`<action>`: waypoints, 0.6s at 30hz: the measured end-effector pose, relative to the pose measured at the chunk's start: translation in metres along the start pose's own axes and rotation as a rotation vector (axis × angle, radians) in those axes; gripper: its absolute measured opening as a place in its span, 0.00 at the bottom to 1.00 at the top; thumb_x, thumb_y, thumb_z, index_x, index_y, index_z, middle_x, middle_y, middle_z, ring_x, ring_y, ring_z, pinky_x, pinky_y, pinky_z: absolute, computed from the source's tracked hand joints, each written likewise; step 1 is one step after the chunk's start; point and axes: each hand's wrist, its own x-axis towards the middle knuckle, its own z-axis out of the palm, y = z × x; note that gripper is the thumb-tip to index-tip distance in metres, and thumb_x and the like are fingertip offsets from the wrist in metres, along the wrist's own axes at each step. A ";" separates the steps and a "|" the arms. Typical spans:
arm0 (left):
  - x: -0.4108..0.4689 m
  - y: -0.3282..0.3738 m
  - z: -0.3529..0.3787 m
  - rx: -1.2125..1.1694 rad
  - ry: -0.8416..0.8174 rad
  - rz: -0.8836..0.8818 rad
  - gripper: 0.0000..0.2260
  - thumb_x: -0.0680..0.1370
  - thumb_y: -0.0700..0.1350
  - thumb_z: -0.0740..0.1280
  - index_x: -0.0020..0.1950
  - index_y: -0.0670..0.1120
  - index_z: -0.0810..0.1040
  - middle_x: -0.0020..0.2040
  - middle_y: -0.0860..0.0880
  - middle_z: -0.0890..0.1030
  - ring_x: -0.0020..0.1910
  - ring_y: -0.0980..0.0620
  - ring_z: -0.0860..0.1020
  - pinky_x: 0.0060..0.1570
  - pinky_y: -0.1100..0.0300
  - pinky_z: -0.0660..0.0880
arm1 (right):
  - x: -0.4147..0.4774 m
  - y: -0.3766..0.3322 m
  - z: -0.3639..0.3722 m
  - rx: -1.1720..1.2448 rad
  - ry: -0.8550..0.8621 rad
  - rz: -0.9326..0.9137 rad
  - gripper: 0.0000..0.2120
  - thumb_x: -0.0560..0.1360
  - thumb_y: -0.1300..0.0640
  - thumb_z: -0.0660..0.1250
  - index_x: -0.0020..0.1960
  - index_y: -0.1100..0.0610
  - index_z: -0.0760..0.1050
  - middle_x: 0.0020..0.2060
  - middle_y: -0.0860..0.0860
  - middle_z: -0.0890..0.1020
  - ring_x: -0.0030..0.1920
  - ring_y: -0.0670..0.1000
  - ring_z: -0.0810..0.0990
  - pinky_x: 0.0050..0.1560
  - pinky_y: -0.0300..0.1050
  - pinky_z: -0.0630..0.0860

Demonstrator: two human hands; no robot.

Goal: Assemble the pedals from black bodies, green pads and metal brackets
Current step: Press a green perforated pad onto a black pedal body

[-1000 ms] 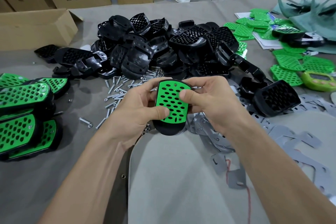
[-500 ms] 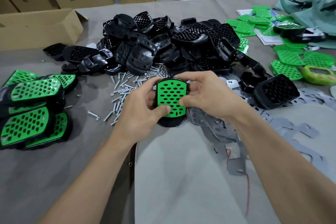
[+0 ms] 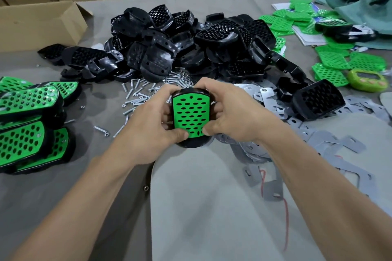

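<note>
- Pressing perforated green pad (image 3: 191,115) into black plastic body (image 3: 192,144) over bench (image 3: 212,207), fingers of left hand (image 3: 148,129) and right hand (image 3: 231,118) curled round it.
- Done: few green-topped pedals (image 3: 27,125), far left.
- Remaining: heaped black bodies (image 3: 191,48), grey metal brackets (image 3: 318,140).

Both bare forearms (image 3: 84,197) come in from the bottom corners. The left hand (image 3: 148,127) and right hand (image 3: 233,116) clamp the black plastic pedal with holed green pad (image 3: 191,114) from either side, fingers (image 3: 217,109) curled round it, 2 thumbs (image 3: 180,133) on its near end.
</note>
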 end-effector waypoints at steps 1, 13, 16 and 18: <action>0.000 -0.001 0.001 -0.007 0.014 0.002 0.39 0.67 0.33 0.80 0.53 0.75 0.69 0.48 0.61 0.85 0.45 0.56 0.85 0.44 0.60 0.83 | 0.000 0.000 0.001 0.022 0.015 0.003 0.28 0.60 0.71 0.76 0.49 0.43 0.74 0.44 0.50 0.84 0.43 0.55 0.87 0.43 0.61 0.84; -0.006 -0.010 0.017 -0.682 0.190 -0.004 0.29 0.62 0.26 0.73 0.61 0.42 0.75 0.46 0.47 0.88 0.44 0.49 0.87 0.42 0.57 0.83 | -0.004 -0.002 0.016 0.447 0.153 -0.070 0.23 0.64 0.73 0.76 0.56 0.55 0.83 0.51 0.50 0.87 0.53 0.47 0.86 0.55 0.47 0.81; -0.007 -0.011 0.021 -0.893 0.190 -0.046 0.25 0.65 0.26 0.69 0.61 0.37 0.75 0.46 0.45 0.87 0.45 0.48 0.86 0.46 0.56 0.83 | -0.002 -0.006 0.018 0.355 0.177 -0.067 0.14 0.68 0.58 0.77 0.53 0.50 0.87 0.58 0.45 0.85 0.63 0.42 0.81 0.66 0.53 0.77; -0.007 -0.009 0.022 -0.941 0.194 -0.073 0.23 0.65 0.26 0.69 0.60 0.35 0.76 0.46 0.44 0.87 0.45 0.48 0.86 0.47 0.56 0.83 | -0.004 -0.008 0.022 0.302 0.193 -0.070 0.10 0.70 0.55 0.74 0.51 0.50 0.86 0.50 0.47 0.88 0.54 0.48 0.86 0.59 0.57 0.81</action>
